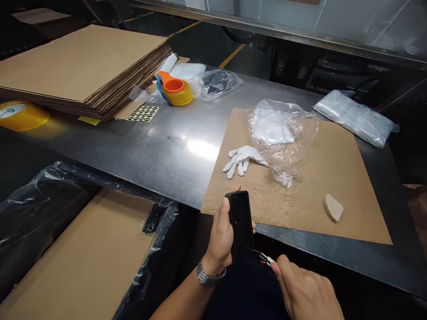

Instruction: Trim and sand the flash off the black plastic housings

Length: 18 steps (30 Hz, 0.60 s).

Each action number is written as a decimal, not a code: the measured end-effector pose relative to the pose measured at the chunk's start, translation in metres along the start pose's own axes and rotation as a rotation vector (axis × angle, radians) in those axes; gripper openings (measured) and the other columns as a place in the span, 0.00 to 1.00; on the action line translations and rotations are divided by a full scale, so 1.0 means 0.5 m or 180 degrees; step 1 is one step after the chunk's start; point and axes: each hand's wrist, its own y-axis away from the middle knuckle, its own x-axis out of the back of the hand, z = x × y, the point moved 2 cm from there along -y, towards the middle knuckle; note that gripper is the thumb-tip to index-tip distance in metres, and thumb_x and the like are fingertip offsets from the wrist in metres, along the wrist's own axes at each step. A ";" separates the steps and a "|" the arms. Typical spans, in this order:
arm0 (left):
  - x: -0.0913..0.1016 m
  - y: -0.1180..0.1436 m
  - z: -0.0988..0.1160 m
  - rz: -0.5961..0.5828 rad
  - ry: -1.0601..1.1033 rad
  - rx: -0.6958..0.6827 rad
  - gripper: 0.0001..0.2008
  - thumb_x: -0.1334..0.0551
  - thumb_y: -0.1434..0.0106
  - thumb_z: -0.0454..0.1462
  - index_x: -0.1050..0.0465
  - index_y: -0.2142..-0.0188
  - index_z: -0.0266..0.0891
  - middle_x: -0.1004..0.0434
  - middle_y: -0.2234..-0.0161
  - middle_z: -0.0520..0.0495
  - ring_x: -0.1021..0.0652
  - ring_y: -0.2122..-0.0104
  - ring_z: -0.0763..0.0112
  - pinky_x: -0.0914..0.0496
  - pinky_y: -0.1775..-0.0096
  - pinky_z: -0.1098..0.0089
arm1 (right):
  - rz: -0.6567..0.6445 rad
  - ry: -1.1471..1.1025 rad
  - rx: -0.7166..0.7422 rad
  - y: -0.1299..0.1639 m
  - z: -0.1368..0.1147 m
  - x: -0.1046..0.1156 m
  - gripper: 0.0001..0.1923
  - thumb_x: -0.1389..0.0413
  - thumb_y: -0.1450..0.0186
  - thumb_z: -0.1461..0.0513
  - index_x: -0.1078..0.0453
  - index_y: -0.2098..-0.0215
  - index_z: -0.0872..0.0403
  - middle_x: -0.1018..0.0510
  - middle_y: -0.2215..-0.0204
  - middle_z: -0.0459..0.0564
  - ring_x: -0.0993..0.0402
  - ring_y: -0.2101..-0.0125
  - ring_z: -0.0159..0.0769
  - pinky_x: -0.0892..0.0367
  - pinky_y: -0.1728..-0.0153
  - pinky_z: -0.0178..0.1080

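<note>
While the left hand [222, 238] clasps the black plastic housing [240, 226] upright at the near edge of the steel table [160, 146], we note the right hand [305, 291] pinching its red and white wire leads [266, 259], steadying them clear of the cardboard sheet [320, 186] beside a white glove [242, 159].

The flat case [240, 222] is plain black, with red and white wires [265, 259] at its lower end. The cardboard sheet [333, 178] at the table's near edge is plain brown; the glove [243, 158] is white. The table [150, 142] is grey metal. The tape dispenser [175, 88] is orange, blue and yellow. The sticker sheet [143, 114] shows black dots on yellow
</note>
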 end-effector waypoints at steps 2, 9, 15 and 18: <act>-0.001 0.002 0.001 0.0010 -0.0176 -0.0156 0.28 0.51 0.38 0.51 0.45 0.41 0.44 0.26 0.75 0.49 0.25 0.79 0.71 0.31 0.78 0.72 | 0.0042 0.0071 -0.0048 0.003 0.000 -0.004 0.22 0.67 0.29 0.59 0.43 0.78 0.52 0.38 0.92 0.37 0.41 0.95 0.26 0.60 0.88 0.34; 0.000 0.011 0.005 -0.0128 -0.0362 -0.0619 0.32 0.50 0.39 0.52 0.46 0.40 0.37 0.25 0.76 0.46 0.25 0.77 0.66 0.29 0.73 0.67 | -0.1803 -0.2377 -0.1203 0.019 0.020 -0.062 0.22 0.66 0.30 0.52 0.41 0.74 0.53 0.37 0.89 0.39 0.40 0.90 0.26 0.54 0.86 0.29; -0.007 -0.001 0.005 -0.0165 0.0374 -0.0318 0.29 0.47 0.39 0.50 0.44 0.41 0.42 0.25 0.73 0.48 0.26 0.78 0.69 0.29 0.75 0.68 | -0.2877 -0.5283 -0.1688 0.033 -0.005 -0.077 0.26 0.58 0.34 0.46 0.36 0.77 0.57 0.41 0.87 0.39 0.49 0.86 0.20 0.53 0.84 0.25; -0.009 -0.016 0.003 -0.0211 0.0714 0.0021 0.26 0.50 0.38 0.49 0.45 0.41 0.46 0.27 0.74 0.50 0.26 0.80 0.71 0.30 0.76 0.70 | -0.2452 -0.5385 -0.2094 0.026 0.016 -0.067 0.26 0.61 0.34 0.46 0.36 0.72 0.57 0.41 0.89 0.38 0.51 0.89 0.21 0.54 0.86 0.26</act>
